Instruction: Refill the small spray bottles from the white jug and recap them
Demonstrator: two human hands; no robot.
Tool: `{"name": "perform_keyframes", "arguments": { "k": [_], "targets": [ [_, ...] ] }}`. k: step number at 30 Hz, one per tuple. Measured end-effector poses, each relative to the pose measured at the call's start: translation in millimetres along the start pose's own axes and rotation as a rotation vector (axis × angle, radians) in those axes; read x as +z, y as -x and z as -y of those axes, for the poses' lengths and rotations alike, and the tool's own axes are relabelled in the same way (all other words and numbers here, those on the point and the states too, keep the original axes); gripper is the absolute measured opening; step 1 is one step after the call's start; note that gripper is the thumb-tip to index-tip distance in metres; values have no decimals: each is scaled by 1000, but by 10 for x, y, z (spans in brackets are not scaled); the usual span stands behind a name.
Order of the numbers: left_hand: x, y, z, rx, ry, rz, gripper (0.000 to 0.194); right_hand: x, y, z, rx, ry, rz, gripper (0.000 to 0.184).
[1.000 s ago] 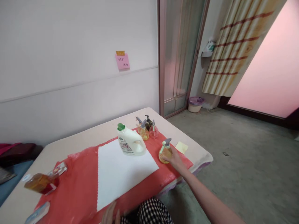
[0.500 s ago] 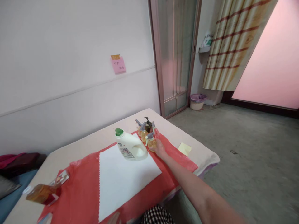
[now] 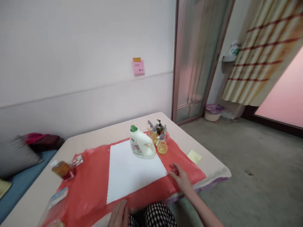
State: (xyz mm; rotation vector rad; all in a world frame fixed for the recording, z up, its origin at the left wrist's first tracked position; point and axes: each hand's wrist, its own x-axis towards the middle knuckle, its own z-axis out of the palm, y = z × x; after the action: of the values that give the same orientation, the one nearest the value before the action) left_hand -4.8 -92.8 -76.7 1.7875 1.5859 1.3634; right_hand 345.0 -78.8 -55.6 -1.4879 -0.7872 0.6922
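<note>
My right hand (image 3: pixel 180 178) hovers over the right part of the red plastic sheet (image 3: pixel 88 176), empty, fingers loosely bent and apart. My left hand (image 3: pixel 119 213) lies flat by the near table edge, holding nothing. A white jug (image 3: pixel 142 146) with a green neck and a side handle stands on the white sheet (image 3: pixel 127 176). Right beside the jug, several small spray bottles stand grouped: a yellow spray bottle (image 3: pixel 162 147) in front, a pinkish one (image 3: pixel 167 136) and a dark pump bottle (image 3: pixel 160 128) behind.
On the left are a bottle of amber liquid (image 3: pixel 62 170), a small card-like packet (image 3: pixel 77 160) and a clear plastic packet (image 3: pixel 58 197). A yellow paper (image 3: pixel 194 156) lies near the right table edge. A pink note (image 3: pixel 138 67) is taped to the wall. A bin (image 3: pixel 212 113) stands on the floor.
My right hand has let go of the front yellow spray bottle and drawn back toward me. My left hand has come further into view. The view has turned left.
</note>
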Motion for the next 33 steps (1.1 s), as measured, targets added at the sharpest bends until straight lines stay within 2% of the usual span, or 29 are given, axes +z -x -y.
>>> {"name": "perform_keyframes", "arguments": {
  "k": [3, 8, 11, 18, 26, 33],
  "targets": [
    [-26, -1, 66, 69, -5, 80, 13, -42, 395, -3, 18, 39, 22, 46],
    [-35, 26, -106, 443, -315, 49, 26, -49, 853, 16, 97, 117, 179, 48],
    [-2, 56, -190, 433, -386, 56, 25, -85, 959, 42, 113, 230, 240, 53],
    [2, 98, -187, 358, -490, 125, 15, -165, 1034, 166, 125, 418, 294, 59],
    [-31, 120, -194, 346, -538, 191, 16, -208, 1245, 158, 111, 360, 341, 62],
    [-44, 117, -169, 343, -582, 234, 19, -264, 1368, 195, 45, 294, 364, 56]
  ]
}}
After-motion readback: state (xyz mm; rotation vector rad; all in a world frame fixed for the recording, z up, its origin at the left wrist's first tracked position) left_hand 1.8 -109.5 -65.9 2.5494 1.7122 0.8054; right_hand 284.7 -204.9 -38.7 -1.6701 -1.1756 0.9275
